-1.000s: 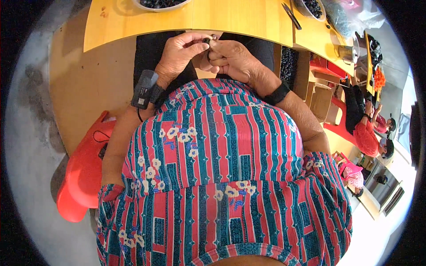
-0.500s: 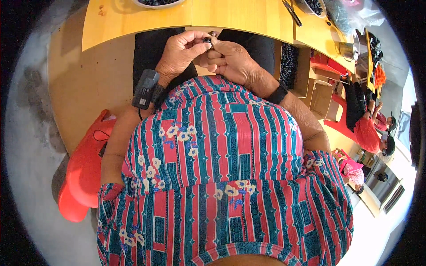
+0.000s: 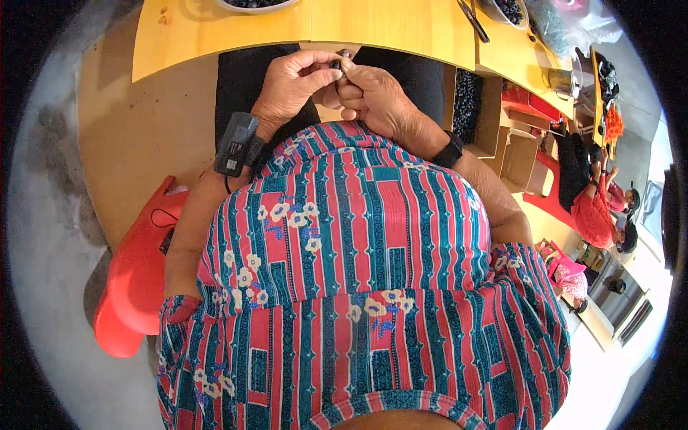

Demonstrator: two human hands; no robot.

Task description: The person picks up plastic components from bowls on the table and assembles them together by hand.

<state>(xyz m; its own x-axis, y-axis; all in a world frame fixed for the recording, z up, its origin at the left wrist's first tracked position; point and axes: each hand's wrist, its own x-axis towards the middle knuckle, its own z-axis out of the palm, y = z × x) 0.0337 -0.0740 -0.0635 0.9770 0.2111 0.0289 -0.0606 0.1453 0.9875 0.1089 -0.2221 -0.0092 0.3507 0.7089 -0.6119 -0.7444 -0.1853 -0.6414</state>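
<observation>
Just below the table's front edge, my left hand (image 3: 287,87) and my right hand (image 3: 380,99) meet over my lap. Between the left thumb and index finger is a small round black part (image 3: 335,64), mostly covered by the fingers. The right thumb and index finger pinch at the same piece from the other side, with the remaining right fingers curled in. Which exact kind of part it is cannot be made out. A black device is strapped to my left wrist, and a dark band circles the right one.
Ahead stands a yellow wooden table (image 3: 390,25). On it are a white bowl (image 3: 251,11) of black parts, another bowl (image 3: 496,14), a dark slim tool (image 3: 473,21) and a plastic bag (image 3: 566,29). A carton of black parts stands below right. A red stool (image 3: 132,287) is at left; other people sit far right.
The fingers have shifted slightly around the black part, which is now more covered. The right hand's lower fingers have curled in a little more. Otherwise the hands keep their place.
</observation>
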